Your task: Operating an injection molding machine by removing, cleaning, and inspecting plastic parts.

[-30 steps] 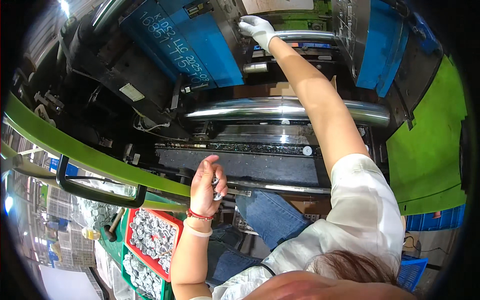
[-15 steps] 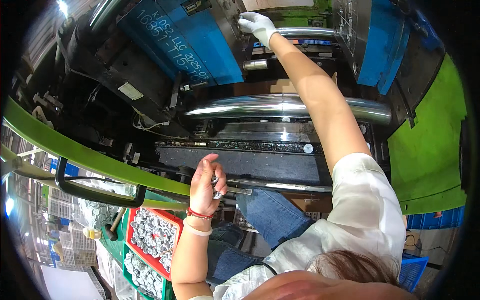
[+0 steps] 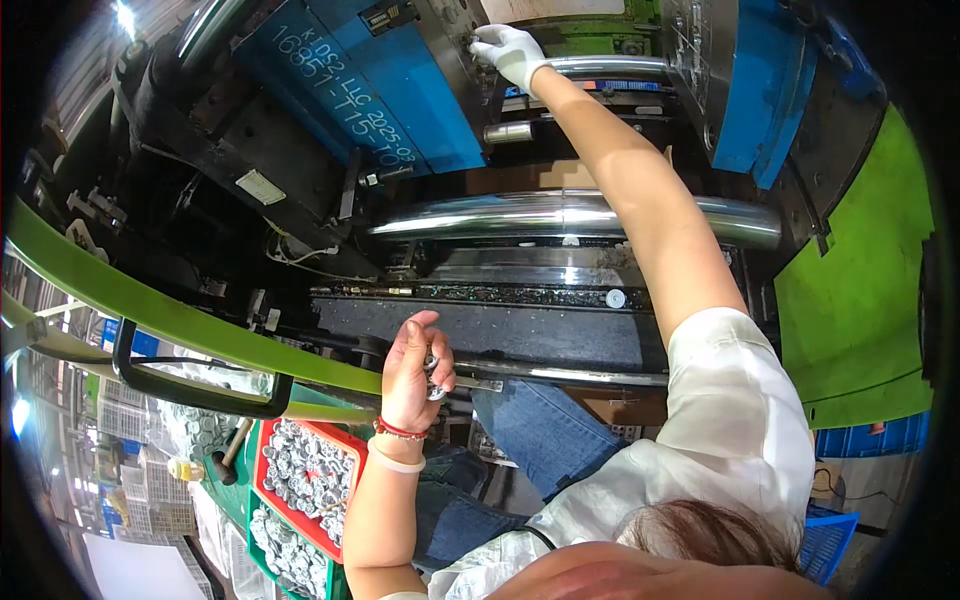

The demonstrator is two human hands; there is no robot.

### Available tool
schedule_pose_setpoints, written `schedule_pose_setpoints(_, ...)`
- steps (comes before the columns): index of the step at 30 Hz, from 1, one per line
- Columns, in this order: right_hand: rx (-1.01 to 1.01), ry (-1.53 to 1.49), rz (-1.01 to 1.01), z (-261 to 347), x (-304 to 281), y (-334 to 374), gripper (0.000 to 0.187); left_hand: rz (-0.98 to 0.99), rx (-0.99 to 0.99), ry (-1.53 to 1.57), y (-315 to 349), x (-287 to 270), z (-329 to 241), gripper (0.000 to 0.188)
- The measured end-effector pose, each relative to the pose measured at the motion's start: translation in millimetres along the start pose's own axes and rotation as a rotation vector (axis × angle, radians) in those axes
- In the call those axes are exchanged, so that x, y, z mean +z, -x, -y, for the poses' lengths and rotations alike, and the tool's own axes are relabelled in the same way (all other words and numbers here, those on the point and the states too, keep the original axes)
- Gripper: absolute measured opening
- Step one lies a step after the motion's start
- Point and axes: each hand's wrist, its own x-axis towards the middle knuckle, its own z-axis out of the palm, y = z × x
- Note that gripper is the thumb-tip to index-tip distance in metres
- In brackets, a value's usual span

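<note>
Head view: left hand (image 3: 412,372) folds round small silvery parts (image 3: 436,393); gloved right hand (image 3: 510,54) bends its fingertips at the steel block face (image 3: 452,75), any hold there indiscernible; best handled with light, steady contact, forearm clear of the chrome bar (image 3: 480,218).

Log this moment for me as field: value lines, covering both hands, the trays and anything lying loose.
Left hand: bare, fingers curled around silvery parts
Right hand: white-gloved, at the steel face of the left-side blue block; grip unclear
Red tray: round silvery pieces
Green tray: similar pieces
Loose disc: pale, nearer the person than the thick chrome bar
Hammer: left of the red tray
</note>
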Motion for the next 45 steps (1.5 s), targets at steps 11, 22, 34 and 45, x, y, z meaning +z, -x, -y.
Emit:
schedule_pose_setpoints(11, 0.000, 0.033, -0.016, 15.7, 4.0, 6.2, 0.047, 0.013, -0.001, -0.014, -0.1, -1.3, 0.8, 0.038)
schedule_pose_setpoints(22, -0.079, 0.034, -0.052, 18.5, 4.1, 12.7, 0.040, -0.003, 0.003, -0.024, 2.9, -3.2, 0.8, 0.037)
schedule_pose_setpoints(34, -0.071, 0.061, -0.034, 14.7, 5.1, 10.4, 0.039, 0.010, 0.002, -0.047, 2.3, -2.3, 2.1, 0.035)
schedule_pose_setpoints(45, -0.058, 0.344, 0.067, 38.6, 5.8, 48.7, 0.051, 0.035, 0.004, -0.073, 1.6, -2.5, 4.2, 0.035)
